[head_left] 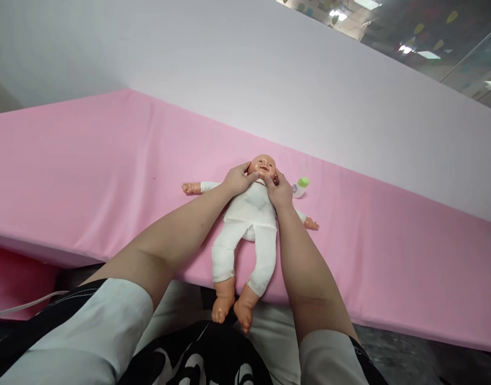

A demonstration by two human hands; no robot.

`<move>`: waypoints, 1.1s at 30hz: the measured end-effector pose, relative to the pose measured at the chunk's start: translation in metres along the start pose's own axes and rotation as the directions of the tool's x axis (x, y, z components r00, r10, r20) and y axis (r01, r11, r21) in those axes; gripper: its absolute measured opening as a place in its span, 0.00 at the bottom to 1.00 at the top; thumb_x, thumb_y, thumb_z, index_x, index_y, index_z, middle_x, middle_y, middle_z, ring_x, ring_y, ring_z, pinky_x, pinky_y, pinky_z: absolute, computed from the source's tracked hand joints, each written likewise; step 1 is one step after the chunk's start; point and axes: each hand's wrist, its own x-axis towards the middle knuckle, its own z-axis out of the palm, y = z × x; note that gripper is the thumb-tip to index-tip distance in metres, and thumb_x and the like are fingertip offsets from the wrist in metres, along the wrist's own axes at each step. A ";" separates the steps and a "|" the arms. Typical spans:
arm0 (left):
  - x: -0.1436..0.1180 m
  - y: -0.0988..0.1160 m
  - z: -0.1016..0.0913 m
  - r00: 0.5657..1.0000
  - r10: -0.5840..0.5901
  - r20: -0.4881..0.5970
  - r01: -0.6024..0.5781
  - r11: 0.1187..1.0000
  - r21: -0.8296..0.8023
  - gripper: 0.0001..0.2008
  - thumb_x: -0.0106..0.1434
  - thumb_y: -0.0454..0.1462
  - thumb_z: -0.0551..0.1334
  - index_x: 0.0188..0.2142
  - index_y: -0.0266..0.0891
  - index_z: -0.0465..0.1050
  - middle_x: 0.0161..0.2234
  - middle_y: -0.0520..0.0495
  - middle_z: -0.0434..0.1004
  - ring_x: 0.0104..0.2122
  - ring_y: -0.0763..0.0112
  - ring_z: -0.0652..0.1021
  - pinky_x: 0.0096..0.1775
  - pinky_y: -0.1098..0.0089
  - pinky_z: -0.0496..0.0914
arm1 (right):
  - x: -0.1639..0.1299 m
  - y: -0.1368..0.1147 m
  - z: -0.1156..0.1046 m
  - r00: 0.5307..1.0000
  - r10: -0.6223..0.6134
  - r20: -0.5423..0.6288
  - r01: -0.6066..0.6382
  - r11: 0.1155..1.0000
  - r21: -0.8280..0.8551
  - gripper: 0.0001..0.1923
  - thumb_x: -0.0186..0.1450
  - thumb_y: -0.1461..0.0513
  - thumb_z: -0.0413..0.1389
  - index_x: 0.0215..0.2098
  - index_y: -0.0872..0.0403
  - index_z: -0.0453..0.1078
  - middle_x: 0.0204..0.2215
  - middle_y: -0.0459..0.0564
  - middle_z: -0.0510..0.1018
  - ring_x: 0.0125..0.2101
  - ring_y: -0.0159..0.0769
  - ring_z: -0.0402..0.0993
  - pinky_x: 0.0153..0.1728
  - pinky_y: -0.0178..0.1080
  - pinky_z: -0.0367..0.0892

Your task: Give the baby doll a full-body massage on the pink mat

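Observation:
A baby doll [251,206] in a white cloth body lies on its back on the pink padded surface [121,166], arms spread and feet over the front edge. My left hand [240,179] cups one side of its head, thumb at the chin. On the other side, my right hand [280,190] holds the head and jaw the same way. Some of my fingertips are hidden behind the head. Just right of my right hand, a small white bottle with a green cap [301,186] stands or leans; I cannot tell which.
A pale wall [245,69] rises behind the pink surface. Glass with reflected lights [421,43] is at the upper right. A white cable [26,305] runs at the lower left, near my sleeve. The pink surface's front edge lies close to my lap.

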 end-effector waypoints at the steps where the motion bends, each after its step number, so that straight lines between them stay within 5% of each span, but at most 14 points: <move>1: 0.000 -0.001 0.000 1.000 -0.001 -0.002 0.001 1.000 -0.009 0.28 0.66 0.53 0.64 0.59 0.39 0.78 0.56 0.42 0.83 0.53 0.51 0.82 0.59 0.57 0.72 | 0.001 0.001 0.000 1.000 -0.011 0.005 0.011 1.000 -0.001 0.35 0.68 0.43 0.61 0.68 0.51 0.70 0.58 0.56 0.81 0.58 0.46 0.79 0.64 0.50 0.69; 11: 0.011 -0.020 0.009 0.998 -0.052 -0.037 0.048 0.993 -0.112 0.29 0.73 0.50 0.54 0.65 0.38 0.74 0.62 0.41 0.79 0.60 0.56 0.78 0.63 0.58 0.69 | 0.001 0.007 -0.001 0.999 -0.048 -0.007 0.048 0.996 0.078 0.29 0.78 0.45 0.46 0.64 0.52 0.73 0.63 0.54 0.78 0.64 0.41 0.73 0.67 0.48 0.66; 18: 0.000 0.000 0.001 1.000 0.004 0.023 -0.004 1.000 0.003 0.29 0.65 0.54 0.65 0.60 0.42 0.77 0.53 0.44 0.84 0.51 0.52 0.81 0.57 0.57 0.73 | -0.004 -0.006 -0.001 1.000 0.013 -0.002 -0.013 1.000 -0.018 0.38 0.61 0.39 0.67 0.60 0.52 0.74 0.51 0.56 0.85 0.50 0.47 0.82 0.58 0.49 0.74; 21: -0.001 0.004 0.000 1.000 0.012 0.022 -0.012 1.000 0.022 0.29 0.62 0.53 0.68 0.59 0.43 0.77 0.52 0.45 0.84 0.50 0.52 0.81 0.56 0.58 0.73 | -0.005 -0.009 -0.001 0.999 0.025 -0.026 -0.027 0.998 -0.052 0.40 0.57 0.37 0.69 0.57 0.52 0.75 0.48 0.57 0.85 0.48 0.48 0.82 0.55 0.50 0.75; 33: 0.006 -0.013 0.004 1.000 0.019 0.010 -0.018 0.998 -0.061 0.27 0.71 0.53 0.57 0.60 0.41 0.77 0.56 0.44 0.83 0.55 0.55 0.80 0.59 0.59 0.71 | 0.003 0.003 -0.002 0.998 -0.045 0.041 0.044 0.999 0.018 0.27 0.74 0.46 0.55 0.63 0.52 0.74 0.59 0.56 0.81 0.61 0.45 0.76 0.65 0.48 0.67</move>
